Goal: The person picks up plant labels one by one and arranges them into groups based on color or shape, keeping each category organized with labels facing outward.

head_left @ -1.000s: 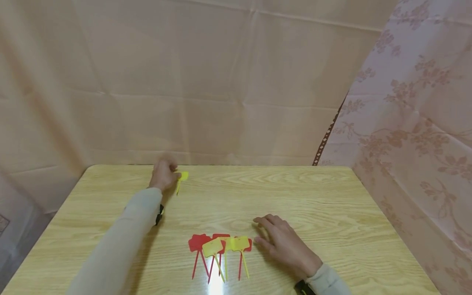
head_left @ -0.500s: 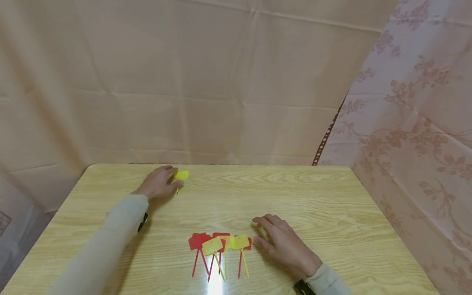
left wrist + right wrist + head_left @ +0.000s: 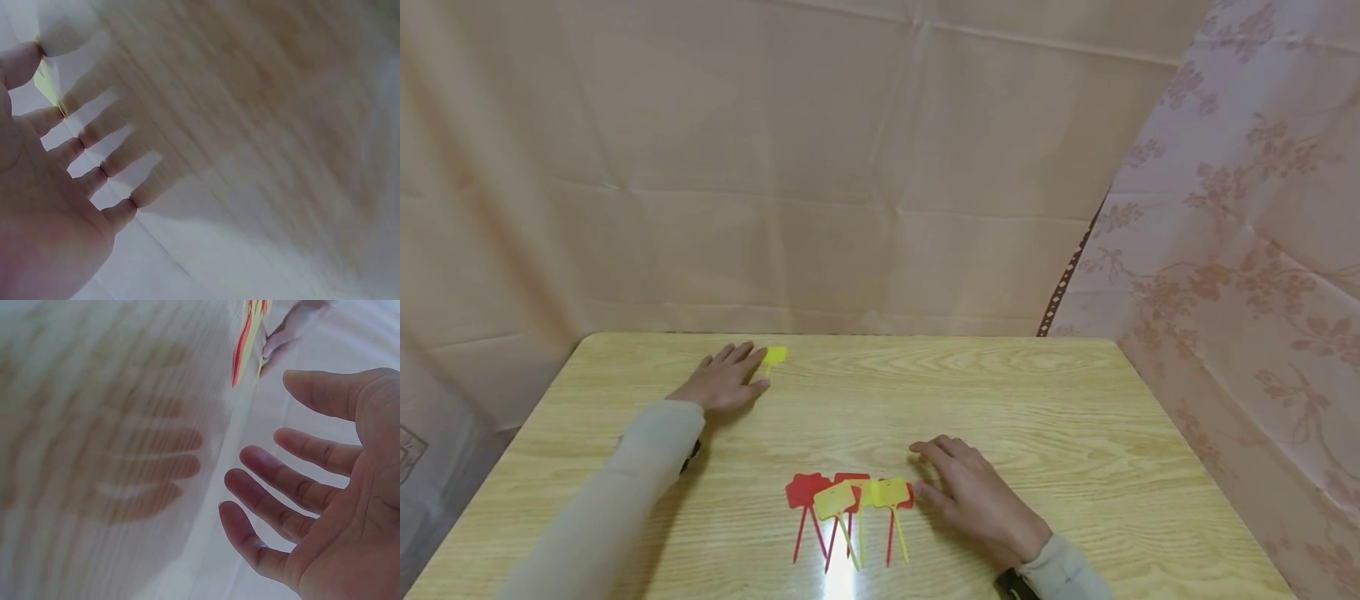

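Observation:
Near the table's back left, a yellow plant label point(image 3: 776, 355) with a thin stake lies flat. My left hand point(image 3: 721, 379) is spread palm down beside it, its fingertips on the table and the forefinger and thumb at the label's left side. In the left wrist view that label point(image 3: 45, 85) shows between thumb and forefinger, not pinched. My right hand point(image 3: 983, 498) is held with loosely bent fingers just right of a pile of red plant labels point(image 3: 806, 490) and yellow plant labels point(image 3: 834, 502). In the right wrist view its palm point(image 3: 350, 531) holds nothing.
The wood-grain table point(image 3: 1037, 392) reaches back to a beige cloth point(image 3: 820, 183). A flowered cloth point(image 3: 1247, 292) hangs along the right side. The pile's stakes point toward the front edge, where a bright light reflection falls on the tabletop.
My left hand has let go of the yellow plant label and drawn slightly left, its fingers spreading out flat. The right hand and the pile stay nearly where they were.

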The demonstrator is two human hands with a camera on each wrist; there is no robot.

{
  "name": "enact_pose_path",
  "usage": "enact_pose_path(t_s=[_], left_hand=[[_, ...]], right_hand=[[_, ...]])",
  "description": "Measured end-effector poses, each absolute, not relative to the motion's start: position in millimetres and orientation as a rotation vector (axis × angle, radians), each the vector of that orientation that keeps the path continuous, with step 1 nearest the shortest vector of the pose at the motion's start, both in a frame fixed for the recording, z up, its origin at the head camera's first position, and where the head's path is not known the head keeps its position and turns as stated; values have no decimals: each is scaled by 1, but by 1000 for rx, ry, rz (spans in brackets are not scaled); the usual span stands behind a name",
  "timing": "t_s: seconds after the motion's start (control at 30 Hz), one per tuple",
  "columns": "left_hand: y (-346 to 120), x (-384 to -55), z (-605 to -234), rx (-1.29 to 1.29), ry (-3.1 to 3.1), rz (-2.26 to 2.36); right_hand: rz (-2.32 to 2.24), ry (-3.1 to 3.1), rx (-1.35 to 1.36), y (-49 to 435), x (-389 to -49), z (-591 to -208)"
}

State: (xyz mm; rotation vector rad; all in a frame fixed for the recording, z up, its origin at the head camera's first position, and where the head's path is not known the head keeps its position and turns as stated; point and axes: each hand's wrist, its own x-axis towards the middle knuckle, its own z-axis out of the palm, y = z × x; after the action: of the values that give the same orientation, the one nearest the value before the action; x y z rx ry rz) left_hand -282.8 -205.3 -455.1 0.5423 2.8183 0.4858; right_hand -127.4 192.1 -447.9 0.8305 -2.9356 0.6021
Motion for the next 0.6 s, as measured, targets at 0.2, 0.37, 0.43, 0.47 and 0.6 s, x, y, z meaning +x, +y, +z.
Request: enact_pose_path(t_s=[0.2,0.37,0.43,0.47,0.6], left_hand=[[-200,-285,-452,479,2773,521],[-196,-289,-456,423,2752,569],[-195,-291,-460,410,2754,587],[-195,-291,-461,406,2756,603],[-194,-291,-464,404,2759,662]], right_hand=[[619,-2943,879,182,-130,-446],[607,-2968,926,168,-132,-443],[606,-2982,948,161,-133,-441],[603,-2988,961,157,-134,-441],[602,-2997,1032,142,-135,-438]])
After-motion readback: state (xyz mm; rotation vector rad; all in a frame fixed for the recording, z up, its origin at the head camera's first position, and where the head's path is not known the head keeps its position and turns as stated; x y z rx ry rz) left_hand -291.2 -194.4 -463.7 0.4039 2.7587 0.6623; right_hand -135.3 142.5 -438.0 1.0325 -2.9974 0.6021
